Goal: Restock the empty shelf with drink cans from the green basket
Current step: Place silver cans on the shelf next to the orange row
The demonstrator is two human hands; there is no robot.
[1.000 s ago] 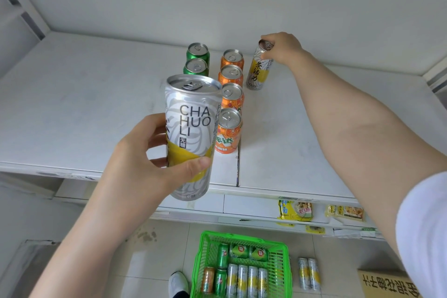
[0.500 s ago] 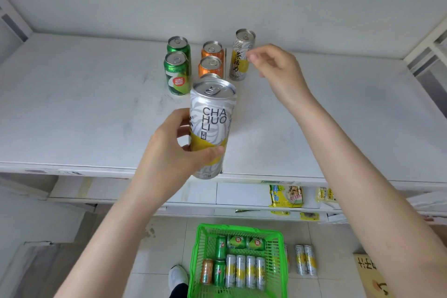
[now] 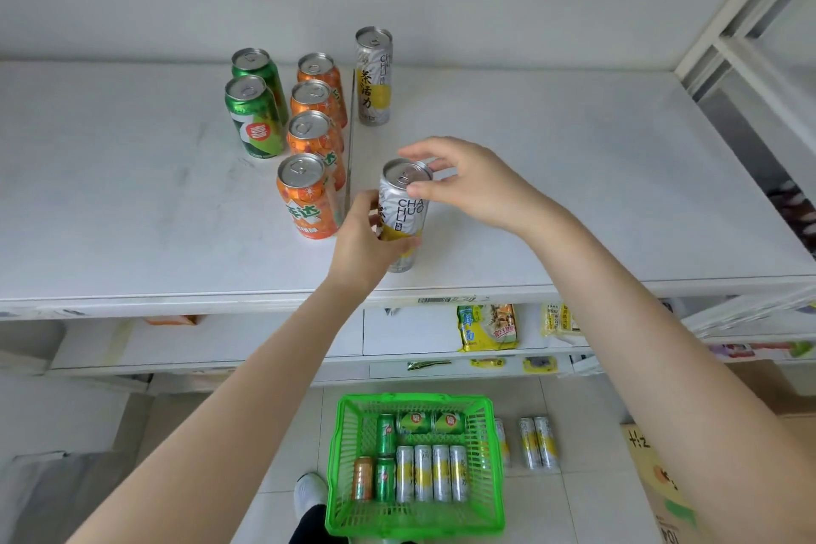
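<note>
Can (image 3: 404, 212) is being held upright over the shelf's (image 3: 574, 199) front edge, left grip (image 3: 362, 239) curling round its lower body, right grip (image 3: 477, 186) pinching its rim from above, rear can (image 3: 373, 75) waiting straight behind, toward the back edge.

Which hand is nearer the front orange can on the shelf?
Left. The left hand grips the silver can right beside the front orange can; the right hand pinches that can's top, farther right.
</note>
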